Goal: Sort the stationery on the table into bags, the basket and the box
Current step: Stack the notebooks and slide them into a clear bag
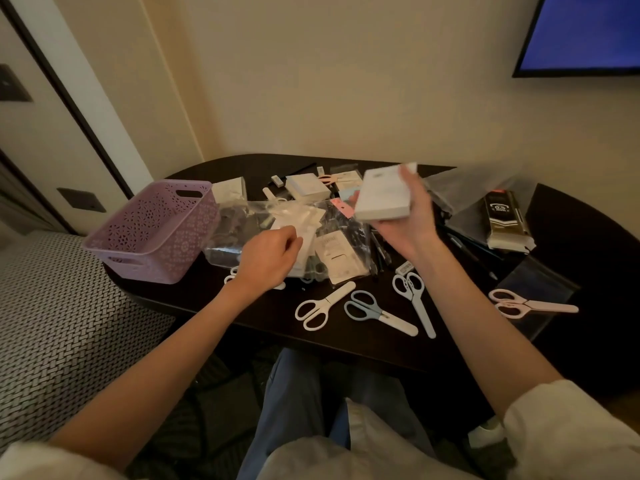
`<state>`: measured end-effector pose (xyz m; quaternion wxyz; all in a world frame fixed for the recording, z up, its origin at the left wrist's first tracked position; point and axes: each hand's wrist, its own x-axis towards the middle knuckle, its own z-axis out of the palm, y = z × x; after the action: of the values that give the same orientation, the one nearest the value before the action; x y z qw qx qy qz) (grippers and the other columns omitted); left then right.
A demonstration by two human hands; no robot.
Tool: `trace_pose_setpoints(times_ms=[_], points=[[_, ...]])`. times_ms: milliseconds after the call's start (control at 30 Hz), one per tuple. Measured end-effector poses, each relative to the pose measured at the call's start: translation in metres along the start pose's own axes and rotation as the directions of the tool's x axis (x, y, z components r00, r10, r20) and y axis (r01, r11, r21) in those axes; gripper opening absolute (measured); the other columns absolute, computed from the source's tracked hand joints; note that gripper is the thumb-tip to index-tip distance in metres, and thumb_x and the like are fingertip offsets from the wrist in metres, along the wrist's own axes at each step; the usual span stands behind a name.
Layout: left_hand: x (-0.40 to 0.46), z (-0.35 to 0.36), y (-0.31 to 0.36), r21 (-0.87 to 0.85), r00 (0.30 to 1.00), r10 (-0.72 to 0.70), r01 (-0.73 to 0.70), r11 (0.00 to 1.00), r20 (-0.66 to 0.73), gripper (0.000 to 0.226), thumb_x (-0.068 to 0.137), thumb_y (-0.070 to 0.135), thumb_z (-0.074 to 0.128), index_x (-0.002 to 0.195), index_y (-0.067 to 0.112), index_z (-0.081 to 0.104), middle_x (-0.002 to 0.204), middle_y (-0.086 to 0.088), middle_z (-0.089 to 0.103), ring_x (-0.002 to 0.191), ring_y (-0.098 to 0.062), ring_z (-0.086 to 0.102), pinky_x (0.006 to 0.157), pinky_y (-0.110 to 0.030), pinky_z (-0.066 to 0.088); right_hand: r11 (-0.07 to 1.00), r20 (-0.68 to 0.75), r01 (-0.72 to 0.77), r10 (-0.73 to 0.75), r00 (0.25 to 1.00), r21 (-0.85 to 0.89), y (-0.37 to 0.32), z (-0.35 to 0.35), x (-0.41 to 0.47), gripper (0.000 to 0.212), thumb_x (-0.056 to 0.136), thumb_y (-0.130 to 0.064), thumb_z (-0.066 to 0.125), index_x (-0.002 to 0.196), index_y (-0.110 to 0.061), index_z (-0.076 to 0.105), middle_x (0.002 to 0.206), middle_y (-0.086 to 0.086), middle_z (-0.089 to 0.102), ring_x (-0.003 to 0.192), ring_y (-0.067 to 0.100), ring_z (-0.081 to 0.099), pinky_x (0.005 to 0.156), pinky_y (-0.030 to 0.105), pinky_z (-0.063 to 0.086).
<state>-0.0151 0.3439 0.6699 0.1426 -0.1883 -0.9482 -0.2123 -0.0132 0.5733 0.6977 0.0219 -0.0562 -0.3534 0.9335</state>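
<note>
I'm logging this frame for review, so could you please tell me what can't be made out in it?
- White pad in the right hand: blurred by motion, print unreadable.
- Left hand: fingertips curl over a clear bag; seen from the back, the grip is hidden.
- Basket: its near wall hides the inside.
- Dark box: label too small.
- Screen: cut off by the edge.

lilac basket [152, 230], perhaps floral-pierced
</note>
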Motion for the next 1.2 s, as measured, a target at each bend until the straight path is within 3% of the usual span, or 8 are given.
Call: trace_pose_setpoints(times_ms=[100,200,533,700,833,967,1067,1200], points=[[-0.004,0.001,0.000,-0.005,0.999,0.028,-0.028,1.000,-0.039,0.026,0.099,0.025,0.050,0.075,0.014,0.054,0.066,0.000,0.054,0.062,-0.018,0.052,0.057,-0.034,0.040,0.932,-0.061,-0.094,0.077,0.995,-0.350,0.017,0.004,-0.009,0.037,0.093,-0.014,0.058,0.128,-0.012,0.047,0.123,0.013,0.058,0.109,0.027,0.059,0.080,0.039,0.057],[-0.005,0.000,0.000,-0.011,0.997,0.034,-0.035,0.999,-0.068,0.027,0.099,0.024,0.050,0.076,0.011,0.057,0.066,0.000,0.054,0.061,-0.017,0.052,0.056,-0.034,0.040,0.799,-0.137,-0.152,0.087,0.987,-0.582,0.033,0.011,-0.012,0.035,0.098,-0.020,0.049,0.131,-0.008,0.048,0.105,0.008,0.063,0.090,0.018,0.063,0.059,0.028,0.055],[-0.009,-0.001,-0.011,-0.063,0.992,0.074,-0.081,0.995,-0.100,0.027,0.099,0.022,0.051,0.073,0.014,0.050,0.062,0.003,0.050,0.056,-0.017,0.049,0.053,-0.030,0.033,0.852,-0.123,-0.258,0.226,0.966,-0.456,0.059,0.032,0.025,0.058,0.097,-0.010,0.043,0.149,-0.028,0.025,0.140,0.013,0.047,0.112,0.028,0.056,0.061,0.039,0.059],[-0.016,0.001,-0.013,-0.093,0.984,0.122,-0.135,0.987,-0.130,0.027,0.098,0.022,0.050,0.071,0.017,0.047,0.061,0.006,0.047,0.055,-0.015,0.048,0.053,-0.029,0.032,0.750,-0.134,-0.251,0.214,0.968,-0.612,0.069,0.029,0.033,0.051,0.097,-0.007,0.047,0.145,-0.017,0.033,0.137,0.010,0.049,0.117,0.026,0.054,0.097,0.046,0.050],[-0.016,0.004,-0.015,-0.099,0.980,0.171,-0.181,0.979,-0.100,0.027,0.096,0.029,0.045,0.073,0.015,0.050,0.063,0.008,0.046,0.057,-0.016,0.048,0.054,-0.031,0.034,0.768,-0.083,-0.286,0.292,0.953,-0.573,0.079,0.029,0.030,0.042,0.096,-0.004,0.049,0.138,-0.005,0.043,0.126,0.014,0.059,0.116,0.028,0.058,0.095,0.042,0.051],[-0.015,0.003,-0.019,-0.114,0.980,0.183,-0.191,0.975,-0.079,0.026,0.096,0.029,0.045,0.073,0.018,0.049,0.064,0.009,0.045,0.058,-0.013,0.045,0.055,-0.030,0.033,0.666,-0.129,-0.246,0.221,0.967,-0.704,0.089,0.024,0.032,0.039,0.097,-0.015,0.050,0.135,-0.008,0.047,0.126,0.014,0.059,0.115,0.027,0.057,0.086,0.035,0.053],[-0.014,0.005,-0.021,-0.133,0.982,0.176,-0.184,0.974,-0.075,0.026,0.096,0.027,0.047,0.073,0.016,0.050,0.064,0.010,0.044,0.058,-0.012,0.044,0.055,-0.029,0.032,0.707,-0.152,-0.401,0.390,0.908,-0.582,0.081,0.015,0.034,0.039,0.094,-0.015,0.055,0.132,-0.012,0.047,0.127,0.018,0.056,0.113,0.032,0.057,0.085,0.042,0.054],[-0.014,0.008,-0.020,-0.148,0.978,0.203,-0.209,0.967,-0.055,0.025,0.097,0.021,0.050,0.074,0.015,0.049,0.065,0.010,0.044,0.058,-0.009,0.040,0.057,-0.025,0.029,0.722,-0.034,-0.526,0.575,0.818,-0.450,0.072,0.005,0.037,0.048,0.091,-0.012,0.059,0.136,-0.013,0.043,0.128,0.021,0.056,0.113,0.036,0.059,0.085,0.048,0.055]])
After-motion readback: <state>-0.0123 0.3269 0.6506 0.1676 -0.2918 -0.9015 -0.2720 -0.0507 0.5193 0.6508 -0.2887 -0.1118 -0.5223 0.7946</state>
